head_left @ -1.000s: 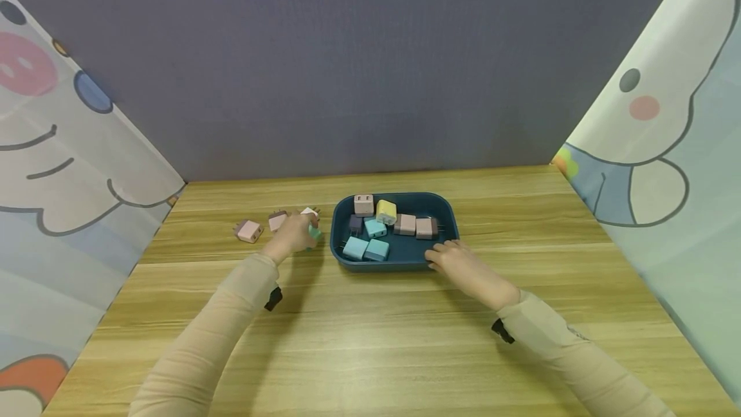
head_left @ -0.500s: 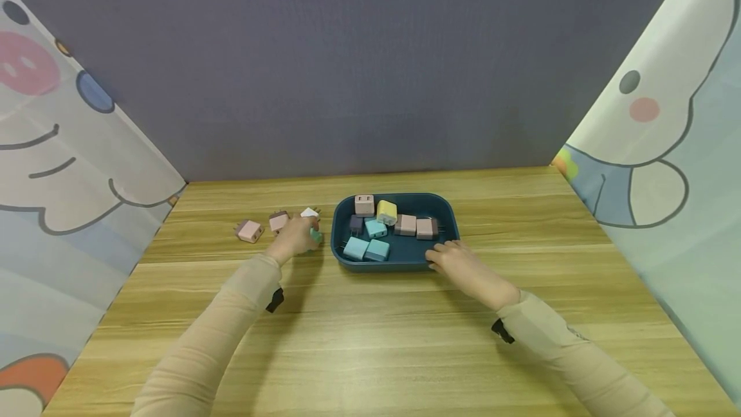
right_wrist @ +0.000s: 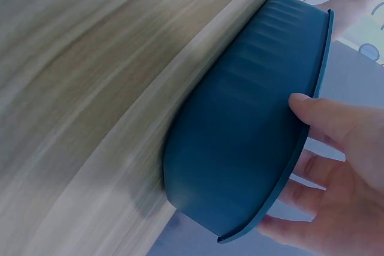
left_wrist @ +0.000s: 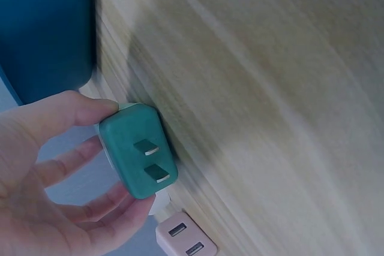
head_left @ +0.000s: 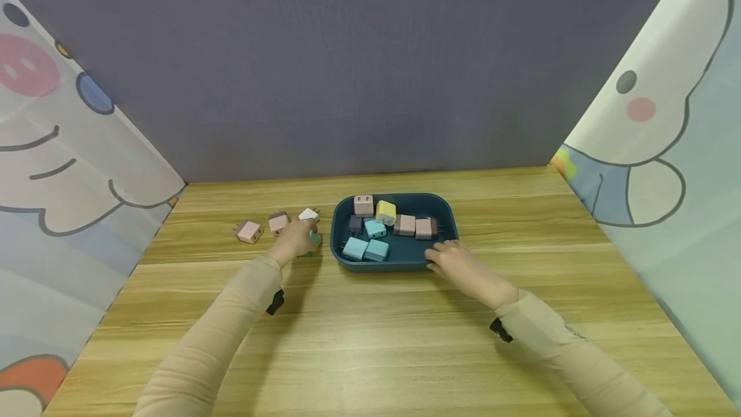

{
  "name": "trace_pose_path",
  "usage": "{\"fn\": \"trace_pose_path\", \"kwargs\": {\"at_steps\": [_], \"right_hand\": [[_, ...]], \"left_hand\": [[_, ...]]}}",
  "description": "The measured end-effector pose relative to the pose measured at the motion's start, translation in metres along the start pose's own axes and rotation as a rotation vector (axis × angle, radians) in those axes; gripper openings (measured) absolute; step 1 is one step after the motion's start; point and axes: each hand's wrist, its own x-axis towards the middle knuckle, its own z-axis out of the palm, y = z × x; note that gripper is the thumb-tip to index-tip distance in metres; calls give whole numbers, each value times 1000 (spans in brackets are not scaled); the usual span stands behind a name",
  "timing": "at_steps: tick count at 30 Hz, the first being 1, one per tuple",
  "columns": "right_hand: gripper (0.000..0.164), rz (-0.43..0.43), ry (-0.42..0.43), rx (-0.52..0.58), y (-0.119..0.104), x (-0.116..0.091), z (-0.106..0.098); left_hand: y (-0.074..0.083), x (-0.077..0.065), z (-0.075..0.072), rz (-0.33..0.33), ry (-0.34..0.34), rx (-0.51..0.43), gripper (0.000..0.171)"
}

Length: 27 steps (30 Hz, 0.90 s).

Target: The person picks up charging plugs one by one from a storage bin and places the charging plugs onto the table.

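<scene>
We see the left hand [head_left: 294, 239] pinching a green plug [left_wrist: 138, 148], thumb at one end of its pronged face and fingertips at the opposite end, so it lies between them with both prongs turned toward the wrist. We cannot tell whether it touches the wooden table [head_left: 370, 340]. It is just left of the dark blue tray [head_left: 393, 267]. Next to that hand we find a white plug [head_left: 308, 214] and a pink plug [head_left: 278, 222], with another pink one [head_left: 250, 231] farther left. We see the right hand [head_left: 463, 268] gripping the tray's near rim, thumb against the outer wall, other fingers over the inner side.
</scene>
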Motion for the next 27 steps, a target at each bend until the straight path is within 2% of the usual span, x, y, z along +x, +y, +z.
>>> {"fn": "trace_pose_path", "kwargs": {"at_steps": [10, 15, 20, 22, 27], "right_hand": [[11, 19, 4, 8, -2, 1, -2], [13, 12, 5, 0, -2, 2, -2], [15, -1, 5, -6, -1, 2, -1], [16, -5, 3, -10, 0, 2, -1], [18, -8, -10, -23, 0, 3, -2]], "left_hand": [[-1, -3, 0, -3, 28, -26, 33], [0, -4, 0, -10, 19, -31, 32], [-3, 0, 1, -30, 0, -41, 32], [-7, 3, 4, -7, 16, -33, 32], [-8, 5, 5, -8, 14, -21, 33]]}}
